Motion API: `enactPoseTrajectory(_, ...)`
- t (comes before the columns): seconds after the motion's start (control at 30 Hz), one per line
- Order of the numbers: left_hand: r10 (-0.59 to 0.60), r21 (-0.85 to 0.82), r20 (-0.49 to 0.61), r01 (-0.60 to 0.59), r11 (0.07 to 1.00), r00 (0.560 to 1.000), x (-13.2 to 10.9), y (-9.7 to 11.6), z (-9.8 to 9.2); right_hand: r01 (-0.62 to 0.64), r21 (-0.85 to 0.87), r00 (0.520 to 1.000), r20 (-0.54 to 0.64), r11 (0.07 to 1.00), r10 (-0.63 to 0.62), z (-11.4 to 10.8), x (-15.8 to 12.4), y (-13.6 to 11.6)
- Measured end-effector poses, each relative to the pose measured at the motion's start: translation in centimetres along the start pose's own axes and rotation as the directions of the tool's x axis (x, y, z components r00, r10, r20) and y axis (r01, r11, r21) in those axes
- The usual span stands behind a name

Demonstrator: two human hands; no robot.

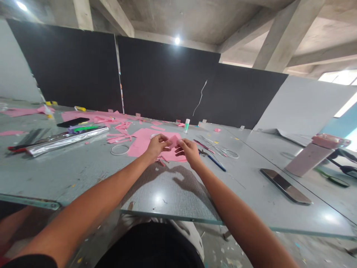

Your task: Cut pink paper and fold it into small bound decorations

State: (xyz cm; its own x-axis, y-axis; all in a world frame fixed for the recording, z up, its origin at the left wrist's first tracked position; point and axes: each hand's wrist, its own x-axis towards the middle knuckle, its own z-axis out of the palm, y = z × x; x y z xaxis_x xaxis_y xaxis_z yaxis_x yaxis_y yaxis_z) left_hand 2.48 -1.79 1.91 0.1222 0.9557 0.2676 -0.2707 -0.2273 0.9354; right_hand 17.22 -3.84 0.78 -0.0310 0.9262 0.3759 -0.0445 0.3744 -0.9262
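My left hand (157, 146) and my right hand (189, 152) pinch a small piece of pink paper (174, 141) between their fingertips, just above the tabletop. Under them lies a larger cut sheet of pink paper (145, 144), and the hands hide part of it. A white tape roll (119, 149) lies left of my left hand. Close to my right hand are dark-handled scissors (205, 152) and a blue pen (216, 162). A glue bottle (186, 125) stands farther back.
Pink scraps (117, 130) are scattered across the grey glass-topped table (164, 190). A silver foil roll (67, 140) and a black phone (73, 122) lie at the left. A dark flat slab (286, 186) and a pink block (308, 160) sit at the right. Black panels (167, 78) stand behind.
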Motion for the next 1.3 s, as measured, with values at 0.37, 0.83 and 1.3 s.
enactPoseTrajectory(0.37, 0.214, 0.305, 0.178, -0.261, 0.916, 0.96, -0.2, 0.2, 0.1, 0.167, -0.349, 0.98, -0.04, 0.922, -0.193, -0.4, 0.1, -0.4)
enactPoseTrajectory(0.83, 0.138, 0.208, 0.195, -0.178, 0.962, 0.971, -0.6, 0.5, 0.3, 0.213, -0.403, 0.962, -0.071, 0.89, -0.263, -0.5, -0.1, -1.0)
enactPoseTrajectory(1.3, 0.244, 0.414, 0.335, -0.375, 0.829, 0.91, 0.1, 0.3, -1.0, 0.273, -0.49, 0.96, 0.088, 0.828, -0.265, -1.3, -0.1, -1.1)
